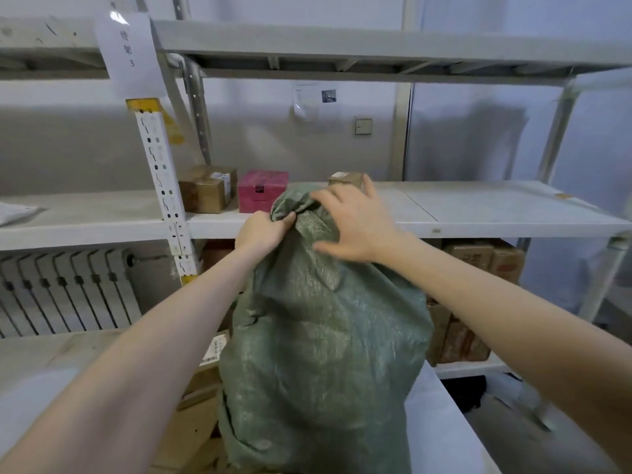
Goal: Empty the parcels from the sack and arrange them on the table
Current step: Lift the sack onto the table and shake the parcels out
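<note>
1. Two bare forearms reach forward from the lower corners, one on each side of a green woven sack [321,354].
2. Standing upright and bulging, the sack is in front of a pale metal shelf [496,206]; its base runs below the picture's edge.
3. At the sack's bunched top, the left grip [261,230] pinches a fold of the fabric between curled fingers and thumb.
4. Fingers straight and spread, the right grip [355,224] lies over the sack's upper right side, holding nothing; blur hides whether it presses.
5. A white worktop [441,422] shows just right of the sack's lower part.
6. On the shelf behind sit a taped brown box [208,188], a pink box [261,191] beside it, and a small carton [345,179] partly hidden by the right grip.
7. More cardboard boxes [478,258] fill the level below; a radiator [65,289] stands at left.
</note>
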The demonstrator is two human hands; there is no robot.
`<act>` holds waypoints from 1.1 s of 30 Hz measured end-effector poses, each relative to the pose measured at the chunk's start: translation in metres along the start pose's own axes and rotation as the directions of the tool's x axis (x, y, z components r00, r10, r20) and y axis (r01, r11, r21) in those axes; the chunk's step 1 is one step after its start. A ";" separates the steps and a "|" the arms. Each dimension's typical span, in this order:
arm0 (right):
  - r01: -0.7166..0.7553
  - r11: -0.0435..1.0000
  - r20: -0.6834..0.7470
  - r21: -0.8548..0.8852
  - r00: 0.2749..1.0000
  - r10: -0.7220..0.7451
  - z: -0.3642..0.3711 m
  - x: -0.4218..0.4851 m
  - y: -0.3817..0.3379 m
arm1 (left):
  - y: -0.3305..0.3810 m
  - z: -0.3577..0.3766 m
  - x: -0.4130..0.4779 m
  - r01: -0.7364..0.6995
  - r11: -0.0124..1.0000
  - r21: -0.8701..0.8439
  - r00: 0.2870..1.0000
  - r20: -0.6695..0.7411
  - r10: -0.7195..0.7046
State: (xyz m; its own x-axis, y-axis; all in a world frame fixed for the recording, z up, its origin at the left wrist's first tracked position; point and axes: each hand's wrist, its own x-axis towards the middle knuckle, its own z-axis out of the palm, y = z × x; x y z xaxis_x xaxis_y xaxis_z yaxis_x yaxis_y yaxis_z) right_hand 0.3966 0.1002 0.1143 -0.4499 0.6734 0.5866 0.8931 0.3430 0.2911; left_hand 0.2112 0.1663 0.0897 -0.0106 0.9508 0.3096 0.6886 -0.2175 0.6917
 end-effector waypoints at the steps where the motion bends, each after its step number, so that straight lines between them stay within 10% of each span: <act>1: -0.002 0.998 0.139 -0.056 0.990 0.010 0.007 -0.003 -0.001 | -0.001 0.002 0.001 0.023 0.999 -0.046 1.000 0.022 -0.022; 9: -0.273 0.926 0.433 0.260 0.890 0.141 0.051 -0.002 0.022 | 0.006 -0.008 -0.004 0.227 0.928 -0.296 0.961 0.223 -0.164; 17: -0.261 0.903 0.351 0.340 0.926 0.135 0.074 0.009 0.011 | -0.007 -0.023 -0.004 0.314 0.929 -0.195 0.874 0.441 -0.203; 25: -0.421 0.838 0.303 0.346 0.896 0.324 0.081 0.016 0.005 | -0.022 -0.003 -0.043 0.091 0.975 0.204 0.972 0.194 -0.131; 33: -0.488 0.578 0.314 0.655 0.870 0.379 0.063 0.045 -0.026 | -0.065 -0.012 -0.065 0.258 0.964 0.056 0.966 -0.016 -0.258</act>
State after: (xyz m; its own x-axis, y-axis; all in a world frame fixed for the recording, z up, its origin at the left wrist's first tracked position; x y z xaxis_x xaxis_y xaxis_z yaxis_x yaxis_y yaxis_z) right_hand 0.3524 0.1627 0.0850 -0.0544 0.9218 0.3838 0.7318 0.2983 -0.6127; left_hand 0.1584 0.1163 0.0330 -0.1990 0.9712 0.1309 0.7023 0.0482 0.7103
